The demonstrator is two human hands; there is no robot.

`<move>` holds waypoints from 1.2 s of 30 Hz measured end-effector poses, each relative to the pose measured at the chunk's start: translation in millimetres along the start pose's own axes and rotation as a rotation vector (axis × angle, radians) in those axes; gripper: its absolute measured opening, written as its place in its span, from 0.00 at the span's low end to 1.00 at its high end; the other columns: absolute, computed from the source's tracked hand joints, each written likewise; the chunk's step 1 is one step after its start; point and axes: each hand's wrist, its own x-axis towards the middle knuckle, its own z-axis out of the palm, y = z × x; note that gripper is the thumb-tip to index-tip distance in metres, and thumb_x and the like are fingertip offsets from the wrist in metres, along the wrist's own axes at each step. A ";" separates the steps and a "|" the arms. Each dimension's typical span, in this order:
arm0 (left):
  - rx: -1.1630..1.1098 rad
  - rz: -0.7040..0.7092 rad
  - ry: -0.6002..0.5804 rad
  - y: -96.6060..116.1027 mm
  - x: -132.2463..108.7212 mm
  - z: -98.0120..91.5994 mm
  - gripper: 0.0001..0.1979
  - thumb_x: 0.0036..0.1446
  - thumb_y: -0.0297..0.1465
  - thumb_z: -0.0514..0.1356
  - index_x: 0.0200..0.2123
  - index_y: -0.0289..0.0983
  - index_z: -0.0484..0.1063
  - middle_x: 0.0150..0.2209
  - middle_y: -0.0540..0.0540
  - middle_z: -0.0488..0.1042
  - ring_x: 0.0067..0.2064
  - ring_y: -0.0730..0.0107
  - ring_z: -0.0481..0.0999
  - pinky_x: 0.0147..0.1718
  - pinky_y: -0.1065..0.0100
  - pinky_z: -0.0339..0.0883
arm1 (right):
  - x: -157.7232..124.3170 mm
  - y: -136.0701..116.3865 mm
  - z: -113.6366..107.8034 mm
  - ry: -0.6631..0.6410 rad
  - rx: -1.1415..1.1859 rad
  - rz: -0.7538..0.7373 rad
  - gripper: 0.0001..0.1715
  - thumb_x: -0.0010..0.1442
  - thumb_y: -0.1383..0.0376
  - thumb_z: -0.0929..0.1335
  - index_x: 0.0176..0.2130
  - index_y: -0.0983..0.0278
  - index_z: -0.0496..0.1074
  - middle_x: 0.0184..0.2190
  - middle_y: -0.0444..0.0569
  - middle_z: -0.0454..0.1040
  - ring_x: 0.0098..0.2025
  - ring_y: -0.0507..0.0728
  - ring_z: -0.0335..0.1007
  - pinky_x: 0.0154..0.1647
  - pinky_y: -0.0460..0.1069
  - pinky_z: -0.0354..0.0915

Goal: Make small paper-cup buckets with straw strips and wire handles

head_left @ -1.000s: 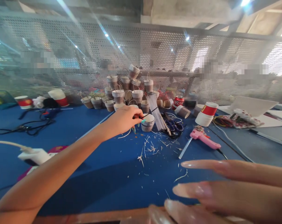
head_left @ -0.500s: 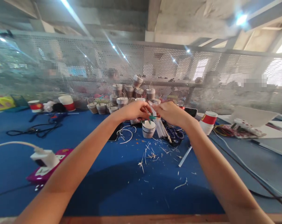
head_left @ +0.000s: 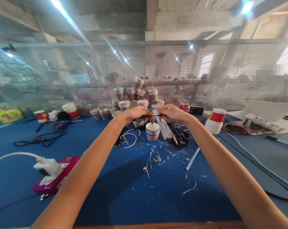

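Note:
Both arms reach out over the blue table (head_left: pixel 125 190). My left hand (head_left: pixel 134 114) and my right hand (head_left: pixel 172 113) meet in the air above a small white paper cup (head_left: pixel 153 131). Their fingers are pinched together on a thin dark strand (head_left: pixel 150 116) stretched between them, with a small teal piece at its upper end. Just behind the hands stands a pile of small paper cups with wire handles (head_left: pixel 134 95). A bundle of clear sticks (head_left: pixel 165 128) lies right of the cup.
Scissors (head_left: pixel 182 135), white scraps (head_left: pixel 153 157) and a loop of white cord (head_left: pixel 128 138) lie near the cup. A magenta power strip with a white plug (head_left: pixel 51 173) sits at left. Stacked red-and-white cups (head_left: pixel 215 121) stand at right. A perforated metal screen (head_left: pixel 91 70) backs the table.
My right hand came up from near the camera to join the left one above the cup. Both hands now pinch the strand. The view has tilted slightly.

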 end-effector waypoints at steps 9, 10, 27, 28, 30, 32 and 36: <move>-0.205 -0.090 0.214 -6.8 12.8 10.9 0.20 0.57 0.38 0.57 0.17 0.33 0.68 0.13 0.54 0.57 0.14 0.83 0.53 0.15 0.75 0.43 | 13.2 12.8 6.6 0.039 0.362 0.068 0.27 0.65 0.57 0.59 0.18 0.65 0.63 0.06 0.37 0.49 0.10 0.43 0.37 0.10 0.40 0.42; -0.239 -0.105 0.222 -7.8 14.1 11.7 0.20 0.57 0.38 0.57 0.17 0.33 0.68 0.13 0.54 0.57 0.14 0.83 0.52 0.14 0.75 0.42 | 14.9 14.6 6.9 0.025 0.422 0.091 0.28 0.66 0.56 0.59 0.18 0.65 0.63 0.06 0.37 0.49 0.10 0.43 0.36 0.10 0.40 0.41; -0.295 -0.045 0.296 -16.3 21.9 11.3 0.21 0.57 0.28 0.56 0.12 0.32 0.67 0.09 0.52 0.58 0.11 0.84 0.53 0.11 0.77 0.43 | 19.0 23.2 7.1 0.107 0.469 0.168 0.28 0.62 0.59 0.63 0.14 0.63 0.55 0.03 0.36 0.48 0.07 0.43 0.37 0.07 0.40 0.39; -0.330 -0.061 0.300 -16.2 22.2 11.6 0.21 0.57 0.28 0.56 0.12 0.33 0.66 0.09 0.52 0.57 0.10 0.84 0.52 0.10 0.77 0.43 | 19.1 21.9 8.0 0.120 0.485 0.170 0.29 0.62 0.59 0.63 0.13 0.62 0.53 0.03 0.36 0.47 0.06 0.43 0.37 0.07 0.40 0.37; -0.403 -0.075 0.299 -15.7 22.1 11.7 0.21 0.58 0.29 0.55 0.12 0.33 0.65 0.09 0.53 0.57 0.10 0.84 0.51 0.10 0.78 0.41 | 19.0 18.9 10.0 0.119 0.533 0.164 0.31 0.63 0.61 0.61 0.12 0.62 0.50 0.03 0.37 0.45 0.06 0.43 0.37 0.07 0.40 0.35; -0.481 -0.066 0.300 -15.2 21.7 11.2 0.21 0.58 0.28 0.55 0.13 0.33 0.64 0.09 0.53 0.56 0.10 0.85 0.51 0.09 0.78 0.40 | 19.1 16.5 12.2 0.104 0.587 0.144 0.32 0.64 0.62 0.60 0.12 0.62 0.48 0.03 0.37 0.45 0.06 0.43 0.37 0.07 0.40 0.34; -0.637 -0.055 0.294 -14.5 21.7 9.7 0.17 0.57 0.27 0.54 0.16 0.33 0.64 0.12 0.53 0.59 0.11 0.85 0.53 0.08 0.79 0.40 | 22.0 17.4 15.2 0.026 0.724 0.117 0.31 0.65 0.62 0.58 0.13 0.62 0.47 0.03 0.37 0.44 0.07 0.44 0.36 0.06 0.40 0.35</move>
